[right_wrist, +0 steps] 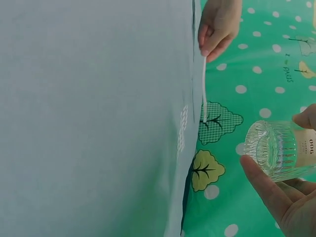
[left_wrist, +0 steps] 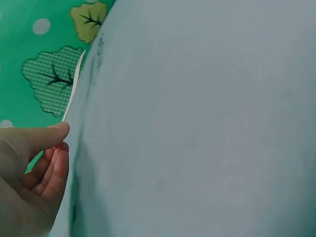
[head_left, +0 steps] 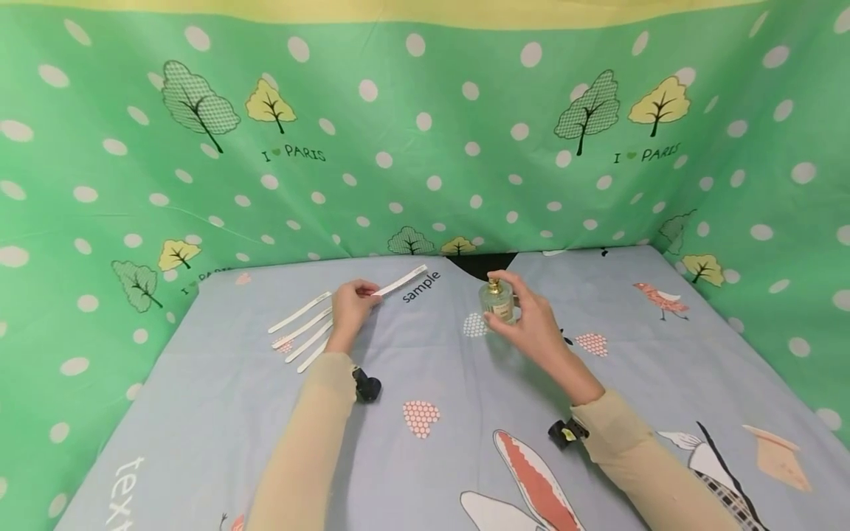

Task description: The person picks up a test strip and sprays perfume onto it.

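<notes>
Between thumb and fingers, my left hand (head_left: 350,313) pinches one end of a white paper test strip (head_left: 401,281). The strip points right and away from me, and in the left wrist view the strip (left_wrist: 75,86) looks slightly bent. My right hand (head_left: 536,324) grips a clear ribbed glass perfume bottle (head_left: 495,301) with a gold neck and a pale label. One finger lies on the bottle's top and the thumb is near its base. The bottle (right_wrist: 279,148) is held to the right of the strip, apart from it.
Several more white strips (head_left: 299,313) lie fanned out on the grey-blue printed cloth (head_left: 425,361), left of and partly behind my left hand. A green dotted curtain (head_left: 425,140) rises along the back and sides of the surface.
</notes>
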### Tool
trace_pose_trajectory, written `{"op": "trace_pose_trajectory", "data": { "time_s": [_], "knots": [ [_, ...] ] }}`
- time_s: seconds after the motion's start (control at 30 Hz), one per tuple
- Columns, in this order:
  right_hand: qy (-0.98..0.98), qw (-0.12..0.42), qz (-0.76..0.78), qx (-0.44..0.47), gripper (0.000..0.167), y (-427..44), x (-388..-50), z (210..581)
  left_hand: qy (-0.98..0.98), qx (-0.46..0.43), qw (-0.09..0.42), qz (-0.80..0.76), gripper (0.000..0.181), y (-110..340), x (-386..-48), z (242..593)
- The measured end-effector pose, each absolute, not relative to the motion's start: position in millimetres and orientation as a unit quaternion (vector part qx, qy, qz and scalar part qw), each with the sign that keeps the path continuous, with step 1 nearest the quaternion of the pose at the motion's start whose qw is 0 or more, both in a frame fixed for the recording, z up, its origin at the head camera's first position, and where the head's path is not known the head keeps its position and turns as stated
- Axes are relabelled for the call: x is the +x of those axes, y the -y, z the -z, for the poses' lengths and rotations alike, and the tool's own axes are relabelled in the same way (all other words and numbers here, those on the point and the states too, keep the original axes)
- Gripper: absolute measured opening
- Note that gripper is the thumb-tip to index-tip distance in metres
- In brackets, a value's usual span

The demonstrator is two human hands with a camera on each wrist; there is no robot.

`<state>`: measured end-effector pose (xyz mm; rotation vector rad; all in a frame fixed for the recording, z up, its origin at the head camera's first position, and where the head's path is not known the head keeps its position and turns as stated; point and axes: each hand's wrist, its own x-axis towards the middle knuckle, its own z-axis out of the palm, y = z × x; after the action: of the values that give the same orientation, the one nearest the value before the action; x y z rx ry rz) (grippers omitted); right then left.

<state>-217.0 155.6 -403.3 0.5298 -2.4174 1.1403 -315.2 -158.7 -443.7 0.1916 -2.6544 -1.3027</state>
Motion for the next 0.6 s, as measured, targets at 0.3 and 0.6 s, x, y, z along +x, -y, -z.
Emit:
{"op": "trace_pose_trajectory", "data": {
  "time_s": [0.3, 0.6],
  "knots": [
    [0.870, 0.201, -0.409, 0.187, 0.066, -156, -219, 403, 0.892, 0.044, 0.104, 0.438, 0.019, 166, -305, 429],
    [0.871, 0.201, -0.404, 0.193, 0.066, -151, -220, 398, 0.897, 0.012, 0.111, 0.428, 0.020, 164, -286, 403]
  ]
}}
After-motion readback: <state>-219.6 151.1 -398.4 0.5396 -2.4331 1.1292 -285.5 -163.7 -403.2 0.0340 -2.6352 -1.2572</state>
